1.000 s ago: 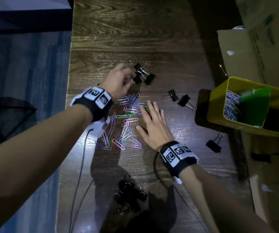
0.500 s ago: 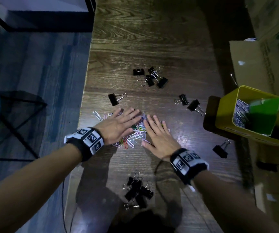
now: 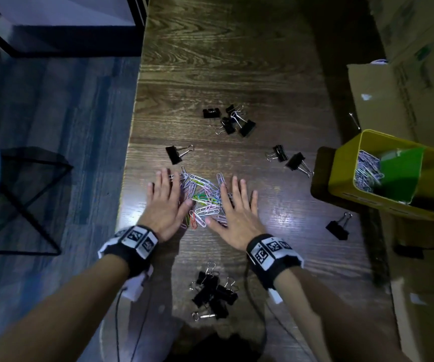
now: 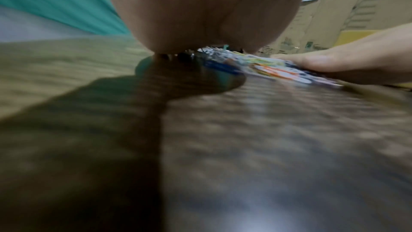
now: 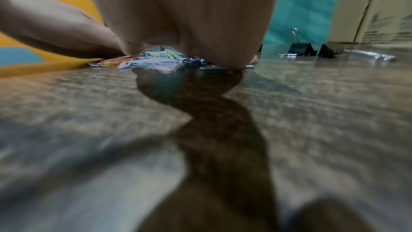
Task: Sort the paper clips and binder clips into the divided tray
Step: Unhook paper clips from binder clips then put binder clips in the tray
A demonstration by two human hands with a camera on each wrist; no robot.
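A heap of coloured paper clips (image 3: 205, 198) lies on the dark wooden table (image 3: 236, 61). My left hand (image 3: 165, 202) lies flat on the heap's left side, my right hand (image 3: 238, 209) flat on its right side, fingers straight, holding nothing. The wrist views show the paper clips (image 4: 267, 66) (image 5: 153, 59) squeezed between both palms. Black binder clips lie scattered: a group (image 3: 233, 121) beyond the heap, one (image 3: 175, 154) at its upper left, two (image 3: 287, 159) toward the tray, one (image 3: 337, 227) at the right, a cluster (image 3: 212, 292) near me. The yellow divided tray (image 3: 346, 163) at the right holds silver paper clips (image 3: 367, 173).
Cardboard boxes (image 3: 404, 74) stand behind and beside the tray at the right. The table's left edge (image 3: 129, 142) drops to a blue-grey floor with a black stool frame (image 3: 27, 205). Cables (image 3: 122, 322) run from my wristbands along the table near me.
My left hand left the far binder clips and came down beside the paper clips. Both hands now lie flat on either side of the heap, which is bunched tighter.
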